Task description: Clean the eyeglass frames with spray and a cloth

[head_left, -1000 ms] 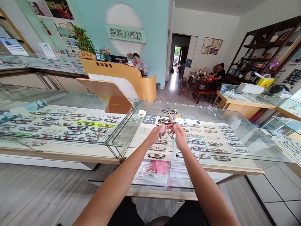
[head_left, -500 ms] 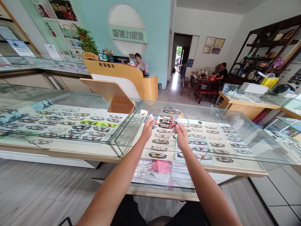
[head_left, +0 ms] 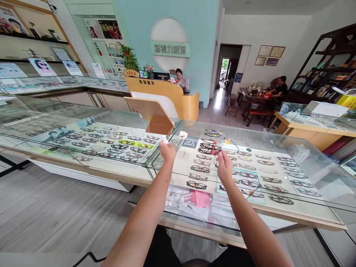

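Observation:
My left hand [head_left: 168, 151] is closed around a small bottle [head_left: 164, 139]; its white top shows above my fingers and the rest is hidden by the hand. It hovers over the left part of the glass display case [head_left: 178, 174]. To the right, my right hand [head_left: 224, 166] pinches a pair of eyeglasses [head_left: 216, 160] above the same case. Their thin frame is partly covered by my fingers and hard to pick out against the eyeglasses below. A small crumpled whitish thing [head_left: 183, 135] rests on the glass beyond my hands.
Rows of eyeglasses [head_left: 197, 184] lie under the glass. A wooden-backed stand [head_left: 155, 113] is on the counter at the left. Beyond are a cashier desk [head_left: 164, 92] with a person [head_left: 180, 79] behind it, and another person [head_left: 280, 88] seated at a dark table.
My left hand has moved left, away from the eyeglasses, with the bottle in it. My right hand still pinches the eyeglasses. The view has turned left.

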Demonstrator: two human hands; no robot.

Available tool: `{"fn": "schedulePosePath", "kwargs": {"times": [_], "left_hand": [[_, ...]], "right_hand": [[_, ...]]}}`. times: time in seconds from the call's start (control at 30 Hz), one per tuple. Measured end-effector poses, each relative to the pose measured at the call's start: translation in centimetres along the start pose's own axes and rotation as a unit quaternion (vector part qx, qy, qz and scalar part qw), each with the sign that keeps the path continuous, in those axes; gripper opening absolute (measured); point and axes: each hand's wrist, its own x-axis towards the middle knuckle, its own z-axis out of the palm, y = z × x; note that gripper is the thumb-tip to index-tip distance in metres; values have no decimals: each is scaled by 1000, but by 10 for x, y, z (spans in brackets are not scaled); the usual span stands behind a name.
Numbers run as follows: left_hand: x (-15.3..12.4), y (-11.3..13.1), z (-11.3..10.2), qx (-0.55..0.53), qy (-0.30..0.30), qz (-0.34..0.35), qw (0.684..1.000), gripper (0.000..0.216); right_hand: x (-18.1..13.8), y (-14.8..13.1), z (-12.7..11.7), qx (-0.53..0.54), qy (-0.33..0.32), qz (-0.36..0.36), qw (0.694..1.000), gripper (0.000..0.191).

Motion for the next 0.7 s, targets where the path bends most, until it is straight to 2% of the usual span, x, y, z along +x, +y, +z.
{"fn": "schedulePosePath", "kwargs": {"times": [0.3,0.4,0.47,0.53,0.6,0.7], "left_hand": [[-6,9,-3,41,3,4,999,47],[-10,14,-4,55,40,19,998,59],[-18,20,-5,71,87,64,992,68],[-28,30,-6,89,116,139,979,72],[-40,43,-4,105,105,221,964,70],[-49,67,9,116,37,318,940,64]], "right_hand": [[1,-1,2,5,7,13,1000,50],[2,-3,2,6,8,11,1000,49],[2,-4,2,10,10,8,1000,48],[3,-6,2,10,13,9,1000,48],[3,-8,3,6,18,14,1000,49],[4,-10,3,-6,26,29,999,50]]}}
